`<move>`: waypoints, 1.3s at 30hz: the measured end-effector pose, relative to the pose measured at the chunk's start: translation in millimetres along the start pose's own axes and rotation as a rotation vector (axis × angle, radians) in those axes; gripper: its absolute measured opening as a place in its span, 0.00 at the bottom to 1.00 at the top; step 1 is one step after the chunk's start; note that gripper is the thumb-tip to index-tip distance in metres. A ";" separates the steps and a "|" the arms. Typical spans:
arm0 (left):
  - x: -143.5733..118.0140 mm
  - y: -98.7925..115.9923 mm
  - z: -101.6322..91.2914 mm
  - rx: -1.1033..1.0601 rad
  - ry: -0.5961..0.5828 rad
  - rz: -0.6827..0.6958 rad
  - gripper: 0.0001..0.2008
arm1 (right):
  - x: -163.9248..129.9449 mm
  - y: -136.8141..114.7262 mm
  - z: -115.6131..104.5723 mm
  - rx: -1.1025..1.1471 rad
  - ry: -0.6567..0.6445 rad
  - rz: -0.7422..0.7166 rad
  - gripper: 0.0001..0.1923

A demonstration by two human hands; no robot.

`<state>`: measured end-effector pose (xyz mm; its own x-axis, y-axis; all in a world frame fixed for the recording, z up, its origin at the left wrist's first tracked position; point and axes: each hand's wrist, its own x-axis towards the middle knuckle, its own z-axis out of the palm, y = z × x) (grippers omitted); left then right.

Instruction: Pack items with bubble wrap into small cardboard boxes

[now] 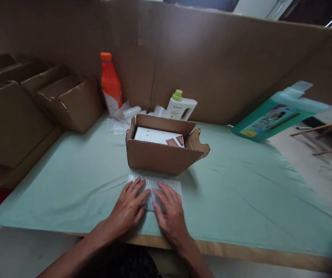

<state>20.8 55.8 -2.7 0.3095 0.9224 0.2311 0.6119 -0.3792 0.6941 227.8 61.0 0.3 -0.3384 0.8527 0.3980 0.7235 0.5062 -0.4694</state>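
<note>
A sheet of clear bubble wrap [151, 188] lies flat near the table's front edge. My left hand [128, 202] rests on its left part, fingers stretched out. On its right part lies my right hand [168, 206], also with fingers spread and flat. Just beyond the sheet stands an open cardboard box [160, 158], its flaps up. Inside it sits a white box [157, 136] with brown shapes printed at one end. Both palms and part of the bubble wrap under them are hidden.
At the back stand an orange bottle [110, 83], a white bottle with a green cap [180, 106] and bubble wrap rolls [131, 112]. A large teal jug [276, 112] leans at the right. Several open cartons [73, 100] fill the left. A cardboard wall [212, 65] closes the back.
</note>
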 end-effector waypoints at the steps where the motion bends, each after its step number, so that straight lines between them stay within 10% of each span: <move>1: 1.2 -2.7 3.0 0.046 -0.078 0.003 0.25 | 1.4 -4.0 5.0 0.006 -0.062 -0.042 0.20; 7: -2.6 -17.1 -20.0 -0.037 -0.207 0.050 0.28 | -25.9 25.6 -15.3 0.059 -0.022 0.017 0.16; 14: 43.5 -22.2 -46.2 -0.469 0.529 -0.304 0.30 | 20.7 65.0 -60.6 0.199 0.170 0.338 0.26; 25: 135.3 -49.7 -37.0 -0.474 0.442 -0.315 0.26 | 127.1 101.6 -31.0 0.319 0.019 0.465 0.30; 35: 2.8 -22.1 -26.7 0.203 0.284 -0.351 0.11 | 28.9 78.1 -33.9 0.041 -0.061 0.251 0.17; 39: -8.0 -9.5 -18.2 0.297 0.170 -0.311 0.01 | 1.6 44.2 -32.2 0.140 -0.045 0.281 0.10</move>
<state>-0.8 53.3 1.3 -0.0308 0.9852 0.1688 0.8463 -0.0641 0.5288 278.6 80.6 5.6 -0.1654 0.9650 0.2035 0.7038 0.2600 -0.6611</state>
